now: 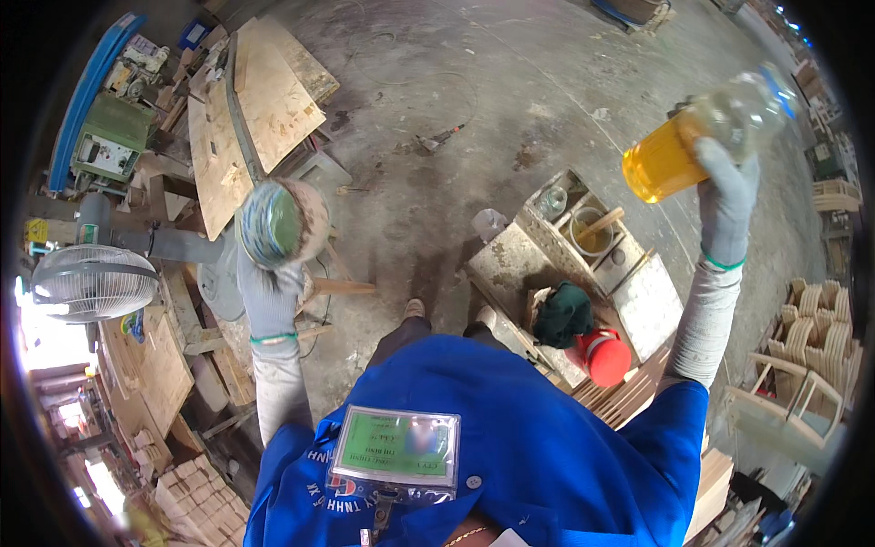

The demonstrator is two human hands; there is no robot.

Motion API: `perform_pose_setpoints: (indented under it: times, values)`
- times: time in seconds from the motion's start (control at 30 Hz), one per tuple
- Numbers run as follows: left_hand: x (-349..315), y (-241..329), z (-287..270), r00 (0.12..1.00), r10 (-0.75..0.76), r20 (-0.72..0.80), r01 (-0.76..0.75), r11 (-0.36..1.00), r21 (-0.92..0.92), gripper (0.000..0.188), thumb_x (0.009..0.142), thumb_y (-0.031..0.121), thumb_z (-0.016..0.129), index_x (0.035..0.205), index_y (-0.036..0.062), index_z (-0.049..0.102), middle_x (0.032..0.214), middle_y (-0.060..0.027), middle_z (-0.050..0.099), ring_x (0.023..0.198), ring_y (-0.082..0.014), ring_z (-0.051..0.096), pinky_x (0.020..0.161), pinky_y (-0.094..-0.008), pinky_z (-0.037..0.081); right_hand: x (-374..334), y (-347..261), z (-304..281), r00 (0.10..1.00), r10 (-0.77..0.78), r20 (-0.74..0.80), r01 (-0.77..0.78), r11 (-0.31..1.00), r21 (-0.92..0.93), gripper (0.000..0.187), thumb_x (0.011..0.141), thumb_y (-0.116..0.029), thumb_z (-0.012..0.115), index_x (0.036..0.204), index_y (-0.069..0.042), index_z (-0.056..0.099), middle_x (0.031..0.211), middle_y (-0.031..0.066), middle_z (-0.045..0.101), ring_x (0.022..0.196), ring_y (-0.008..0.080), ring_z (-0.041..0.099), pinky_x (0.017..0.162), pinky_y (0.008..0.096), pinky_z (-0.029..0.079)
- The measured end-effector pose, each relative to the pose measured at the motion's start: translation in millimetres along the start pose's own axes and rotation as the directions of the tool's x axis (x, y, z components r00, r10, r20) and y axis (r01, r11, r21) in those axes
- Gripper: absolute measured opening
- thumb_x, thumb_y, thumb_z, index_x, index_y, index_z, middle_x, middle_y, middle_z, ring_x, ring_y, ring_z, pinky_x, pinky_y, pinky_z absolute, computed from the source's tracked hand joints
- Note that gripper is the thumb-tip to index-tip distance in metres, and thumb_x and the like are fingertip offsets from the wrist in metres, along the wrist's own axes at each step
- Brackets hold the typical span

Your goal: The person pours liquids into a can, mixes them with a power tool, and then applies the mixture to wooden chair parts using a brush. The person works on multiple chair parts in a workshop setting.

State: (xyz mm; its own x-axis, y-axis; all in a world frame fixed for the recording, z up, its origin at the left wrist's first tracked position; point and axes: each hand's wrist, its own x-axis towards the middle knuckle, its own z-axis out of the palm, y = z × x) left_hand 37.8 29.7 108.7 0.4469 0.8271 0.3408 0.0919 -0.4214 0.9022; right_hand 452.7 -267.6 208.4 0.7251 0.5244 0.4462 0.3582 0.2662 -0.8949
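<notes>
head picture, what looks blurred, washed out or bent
Head view: the bottle and container look smeared, likely by motion; head view: white glare spreads below the fan; head view: the blue strip bows near the dark round rim.

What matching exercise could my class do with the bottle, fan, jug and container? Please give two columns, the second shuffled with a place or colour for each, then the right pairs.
Column one:
1. Bottle
2. Fan
3. Jug
4. Container

Column two:
A. Red, beside the dark green cloth
B. In the left hand
C. In the right hand
D. Grey, near the picture's left edge

Right pairs: 1-C, 2-D, 3-A, 4-B
</notes>
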Motion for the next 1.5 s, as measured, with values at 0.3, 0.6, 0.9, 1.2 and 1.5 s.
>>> perform_pose_setpoints:
  times: [0.3, 0.6, 0.9, 1.2, 1.5]
  values:
    - [41.6, 43.1, 52.8, 0.745, -0.342, 0.573, 0.664, 0.296, -0.687, 0.032, 0.099, 0.022, 0.042, 0.118, -0.0014, 0.052, 0.107, -0.0113, 0.063, 0.088, -0.0197, 0.067, 0.07, -0.0279, 0.058, -27.1, -81.1, 71.0, 0.673, -0.605, 0.426, 0.568, 0.054, -0.821, 0.069, 0.063, -0.021, 0.082, 0.126, -0.014, 0.053, 0.117, 0.0049, 0.062, 0.108, 0.0231, 0.059, 0.098, 0.0387, 0.042]
    - [54.7, 86.1, 70.0, 0.742, -0.081, 0.665, 0.52, 0.695, -0.496, 0.031, 0.094, 0.012, 0.046, 0.117, -0.0072, 0.054, 0.103, -0.012, 0.064, 0.089, -0.0166, 0.065, 0.076, -0.0271, 0.055, -40.9, -114.5, 116.6, 0.566, -0.534, 0.628, 0.437, -0.452, -0.778, 0.053, 0.075, -0.018, 0.063, 0.124, -0.034, 0.054, 0.12, -0.0018, 0.057, 0.113, 0.0181, 0.054, 0.108, 0.0445, 0.03]
    - [57.2, 114.0, 90.4, 0.738, 0.278, 0.615, 0.177, 0.799, -0.575, 0.029, 0.077, 0.0, 0.064, 0.106, -0.0036, 0.062, 0.092, -0.0147, 0.065, 0.083, -0.0257, 0.064, 0.072, -0.0338, 0.053, -62.0, -160.8, 107.3, 0.59, -0.376, 0.715, 0.374, -0.658, -0.654, 0.047, 0.076, -0.023, 0.057, 0.121, -0.039, 0.052, 0.12, -0.0025, 0.056, 0.115, 0.0174, 0.052, 0.107, 0.0549, 0.03]
    - [64.5, 99.2, 103.0, 0.48, 0.675, 0.56, -0.403, 0.737, -0.543, 0.036, 0.085, 0.007, 0.057, 0.119, -0.0044, 0.056, 0.101, -0.0129, 0.058, 0.086, -0.021, 0.058, 0.073, -0.0308, 0.052, -75.1, -203.9, 104.6, 0.398, -0.41, 0.82, 0.372, -0.746, -0.553, 0.038, 0.075, -0.025, 0.062, 0.11, -0.032, 0.049, 0.113, -0.003, 0.053, 0.112, 0.0177, 0.051, 0.1, 0.0637, 0.037]
    - [56.9, 99.2, 125.2, 0.272, 0.804, 0.529, -0.526, 0.584, -0.618, 0.042, 0.086, -0.005, 0.044, 0.128, -0.0044, 0.05, 0.121, -0.0162, 0.053, 0.108, -0.024, 0.055, 0.089, -0.0321, 0.049, -98.8, -229.4, 98.6, 0.411, -0.303, 0.86, 0.358, -0.814, -0.458, 0.035, 0.072, -0.026, 0.061, 0.105, -0.032, 0.051, 0.105, -0.0048, 0.052, 0.107, 0.0163, 0.052, 0.101, 0.0684, 0.032]
